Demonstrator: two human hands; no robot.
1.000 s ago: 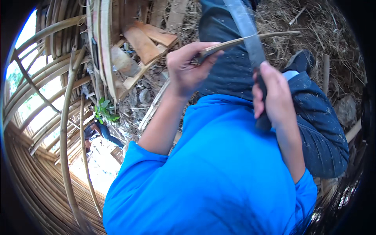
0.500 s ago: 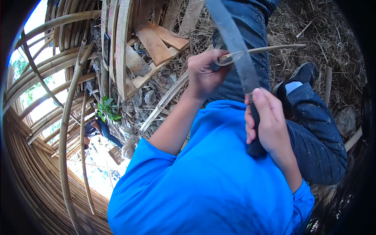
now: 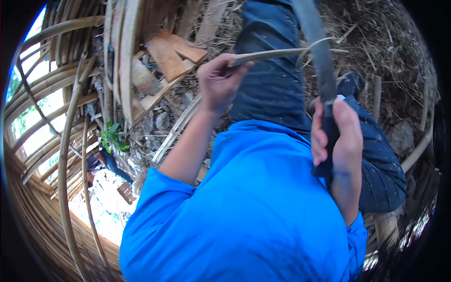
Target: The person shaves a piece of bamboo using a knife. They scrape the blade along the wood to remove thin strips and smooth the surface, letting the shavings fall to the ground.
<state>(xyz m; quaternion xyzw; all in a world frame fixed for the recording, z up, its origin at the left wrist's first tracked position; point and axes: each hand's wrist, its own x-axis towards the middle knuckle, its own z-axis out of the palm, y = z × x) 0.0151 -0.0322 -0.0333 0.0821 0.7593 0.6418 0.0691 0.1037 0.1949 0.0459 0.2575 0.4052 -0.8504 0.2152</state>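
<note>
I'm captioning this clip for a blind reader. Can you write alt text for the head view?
Seen from above, a person in a blue shirt grips a thin bamboo strip in the left hand and a long curved blade by its dark handle in the right hand. Bent bamboo slats and wood offcuts lie around.

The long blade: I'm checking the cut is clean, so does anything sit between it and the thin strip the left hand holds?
Nothing visible does. The blade, gripped by the right hand, crosses the strip directly, beyond the left hand; only a curled shaving rises there.
</note>
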